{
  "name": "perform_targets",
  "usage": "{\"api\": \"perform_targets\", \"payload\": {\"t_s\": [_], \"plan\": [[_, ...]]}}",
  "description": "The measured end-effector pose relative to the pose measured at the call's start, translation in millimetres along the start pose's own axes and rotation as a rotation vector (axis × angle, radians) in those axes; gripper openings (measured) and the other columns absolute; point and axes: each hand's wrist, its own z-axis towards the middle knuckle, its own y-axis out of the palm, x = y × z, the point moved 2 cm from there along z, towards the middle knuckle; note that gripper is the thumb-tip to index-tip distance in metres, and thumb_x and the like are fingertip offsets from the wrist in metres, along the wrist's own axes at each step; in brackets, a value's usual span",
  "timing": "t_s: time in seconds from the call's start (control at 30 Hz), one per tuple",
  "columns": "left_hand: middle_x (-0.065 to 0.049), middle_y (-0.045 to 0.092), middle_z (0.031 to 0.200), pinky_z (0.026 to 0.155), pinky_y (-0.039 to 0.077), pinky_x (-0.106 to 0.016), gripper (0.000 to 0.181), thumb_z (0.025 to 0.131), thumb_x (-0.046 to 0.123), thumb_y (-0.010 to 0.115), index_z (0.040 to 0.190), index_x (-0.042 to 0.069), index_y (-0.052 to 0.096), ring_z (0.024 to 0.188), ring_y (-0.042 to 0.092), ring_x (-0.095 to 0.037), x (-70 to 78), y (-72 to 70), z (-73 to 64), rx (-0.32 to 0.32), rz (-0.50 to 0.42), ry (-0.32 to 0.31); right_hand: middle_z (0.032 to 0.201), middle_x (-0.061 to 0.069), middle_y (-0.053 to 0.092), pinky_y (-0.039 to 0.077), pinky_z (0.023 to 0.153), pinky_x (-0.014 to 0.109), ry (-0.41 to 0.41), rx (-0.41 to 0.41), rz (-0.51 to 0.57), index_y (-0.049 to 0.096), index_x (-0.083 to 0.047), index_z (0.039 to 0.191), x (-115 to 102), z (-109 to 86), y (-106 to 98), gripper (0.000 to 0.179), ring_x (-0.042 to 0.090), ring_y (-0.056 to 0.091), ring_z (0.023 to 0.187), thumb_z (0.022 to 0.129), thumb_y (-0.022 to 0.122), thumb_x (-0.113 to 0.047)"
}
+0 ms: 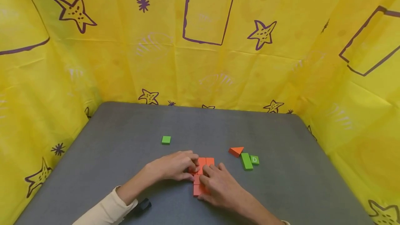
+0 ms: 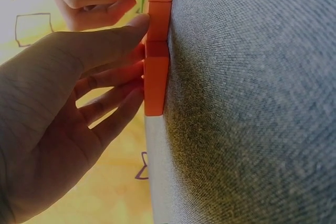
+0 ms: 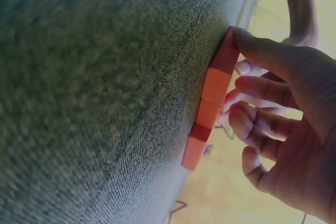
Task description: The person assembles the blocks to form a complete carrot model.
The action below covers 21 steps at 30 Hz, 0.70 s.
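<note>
The grip is loosely parted in left hand (image 1: 175,166) and right hand (image 1: 221,186), both touching orange blocks (image 1: 202,163).

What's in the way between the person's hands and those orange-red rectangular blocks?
Nothing visible is: the left hand and right hand touch the orange-red rectangular blocks on the grey cloth-covered table. The green square block lies beyond the left hand; the orange triangular block lies beyond the right.
</note>
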Motion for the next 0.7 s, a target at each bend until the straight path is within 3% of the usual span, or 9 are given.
{"api": "perform_targets", "payload": {"t_s": [0.4,0.53,0.7], "plan": [[0.008,0.065,0.103,0.081,0.048,-0.018,0.011,0.092,0.029,0.081,0.093,0.018,0.080,0.091,0.052,-0.003,1.1,2.2,-0.3,0.010,0.009,0.002,0.084,-0.010,0.046,0.025,0.072,0.022,0.015,0.033,0.051,0.067,-0.022,0.092,8,-1.8,-10,0.035,0.004,0.036,0.076,0.088,0.080,-0.054],[0.009,0.066,0.105,0.084,0.050,-0.019,0.010,0.092,0.029,0.081,0.090,0.019,0.079,0.094,0.054,-0.003,1.4,2.7,-0.5,0.010,0.007,-0.004,0.087,-0.009,0.052,0.032,0.071,0.020,0.060,0.041,0.071,0.070,-0.019,0.098,20,-0.3,-17,0.028,0.005,0.040,0.076,0.089,0.082,-0.041],[0.008,0.068,0.107,0.085,0.051,-0.020,0.009,0.092,0.028,0.081,0.092,0.019,0.080,0.096,0.055,-0.004,0.9,1.3,-0.6,0.010,0.006,-0.007,0.093,-0.003,0.062,0.045,0.072,0.028,0.123,0.094,0.006,0.072,-0.014,0.103,49,2.5,-25,0.028,0.012,0.056,0.079,0.086,0.086,-0.032]]}}
